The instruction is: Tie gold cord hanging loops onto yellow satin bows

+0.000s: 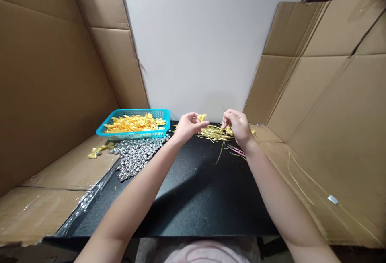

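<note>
My left hand (190, 126) pinches a small yellow ribbon bow (202, 117) between thumb and fingers, above the table. To its right my right hand (237, 124) is closed, fingers curled in; a faint thin strand sticks up from its fingertips. Beneath and between both hands lies a heap of gold cords (213, 132), one loose end trailing forward. Pink-handled thread snips (237, 150) rest beside my right wrist, partly covered by the forearm. More yellow pieces show behind the right hand, mostly hidden.
A blue plastic basket (134, 135) full of yellow bows stands back left. In front of it spread many silver beads (135, 156). Several loose bows (95, 153) lie on cardboard at left. Cardboard walls (325, 94) flank the black table (205, 198); a white wall (196, 46) closes the back.
</note>
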`<state>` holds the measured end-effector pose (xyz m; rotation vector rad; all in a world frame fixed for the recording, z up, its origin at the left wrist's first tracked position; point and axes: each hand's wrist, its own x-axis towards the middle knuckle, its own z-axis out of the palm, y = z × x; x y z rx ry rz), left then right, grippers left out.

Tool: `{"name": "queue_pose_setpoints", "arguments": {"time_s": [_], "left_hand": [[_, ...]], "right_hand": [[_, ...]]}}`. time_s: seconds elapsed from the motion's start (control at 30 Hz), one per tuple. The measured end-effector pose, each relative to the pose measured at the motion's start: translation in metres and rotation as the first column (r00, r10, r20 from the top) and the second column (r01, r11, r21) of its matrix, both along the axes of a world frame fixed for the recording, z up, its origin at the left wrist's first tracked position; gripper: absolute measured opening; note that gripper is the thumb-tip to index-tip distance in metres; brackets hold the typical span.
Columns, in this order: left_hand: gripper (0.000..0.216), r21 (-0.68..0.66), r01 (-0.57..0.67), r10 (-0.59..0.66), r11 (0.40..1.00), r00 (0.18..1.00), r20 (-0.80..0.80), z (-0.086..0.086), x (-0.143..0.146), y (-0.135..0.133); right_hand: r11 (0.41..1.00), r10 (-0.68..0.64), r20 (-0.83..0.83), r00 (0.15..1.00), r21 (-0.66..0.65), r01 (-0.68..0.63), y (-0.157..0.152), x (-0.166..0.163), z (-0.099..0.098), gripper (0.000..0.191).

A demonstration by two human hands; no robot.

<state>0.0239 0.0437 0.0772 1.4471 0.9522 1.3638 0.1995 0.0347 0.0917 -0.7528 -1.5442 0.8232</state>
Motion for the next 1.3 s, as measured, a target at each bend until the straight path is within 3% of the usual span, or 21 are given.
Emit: {"name": "queue_pose_setpoints", "arguments": {"time_s": [0.1, 0.17, 0.27, 0.37, 0.5, 0.63, 0.73, 0.9, 1.0, 1.17, 1.3], "left_hand": [[0.036, -0.073, 0.015, -0.018, 0.997, 0.998, -0.052, -0.017, -0.003, -0.006], [0.035, -0.14, 0.056, -0.066, 0.989, 0.995, -0.068, -0.03, -0.006, -0.019], [0.032, -0.242, 0.125, -0.14, 0.962, 0.989, -0.049, -0.046, -0.01, -0.049], [0.031, -0.329, 0.172, -0.166, 0.928, 0.985, 0.048, -0.052, -0.014, -0.084], [0.026, -0.371, 0.188, -0.132, 0.909, 0.976, 0.171, -0.054, -0.015, -0.124], [0.025, -0.335, 0.072, -0.006, 0.939, 0.981, 0.194, -0.067, -0.012, -0.15], [0.024, -0.308, -0.011, 0.071, 0.951, 0.98, 0.186, -0.082, -0.008, -0.159], [0.019, -0.28, -0.045, 0.095, 0.959, 0.981, 0.169, -0.097, -0.005, -0.16], [0.021, -0.354, -0.004, 0.093, 0.935, 0.968, 0.234, -0.1, -0.007, -0.158], [0.023, -0.53, 0.129, 0.128, 0.838, 0.898, 0.421, -0.102, -0.011, -0.155], [0.023, -0.518, 0.087, 0.158, 0.851, 0.898, 0.41, -0.104, -0.011, -0.157]], "right_hand": [[0.977, 0.104, -0.141, 0.984, -0.17, -0.128, -0.014, -0.005, -0.021, 0.025], [0.947, 0.14, -0.143, 0.98, -0.268, -0.175, -0.03, -0.013, -0.044, 0.026], [0.915, 0.128, -0.142, 0.982, -0.364, -0.172, -0.059, -0.023, -0.077, 0.029], [0.89, 0.163, -0.142, 0.976, -0.405, -0.208, -0.089, -0.028, -0.094, 0.031], [0.95, 0.111, -0.078, 0.991, -0.286, -0.129, -0.124, -0.031, -0.097, 0.04], [0.989, 0.091, -0.03, 0.995, -0.111, -0.093, -0.144, -0.04, -0.101, 0.039], [0.993, 0.1, -0.024, 0.995, -0.061, -0.101, -0.149, -0.045, -0.108, 0.036], [0.995, 0.063, 0.022, 0.998, -0.077, -0.061, -0.147, -0.043, -0.115, 0.035], [0.992, 0.059, 0.049, 0.997, -0.112, -0.053, -0.145, -0.041, -0.117, 0.036], [0.985, 0.095, 0.051, 0.994, -0.15, -0.086, -0.145, -0.041, -0.12, 0.037], [0.989, 0.076, 0.006, 0.997, -0.13, -0.074, -0.147, -0.04, -0.126, 0.037]]}}
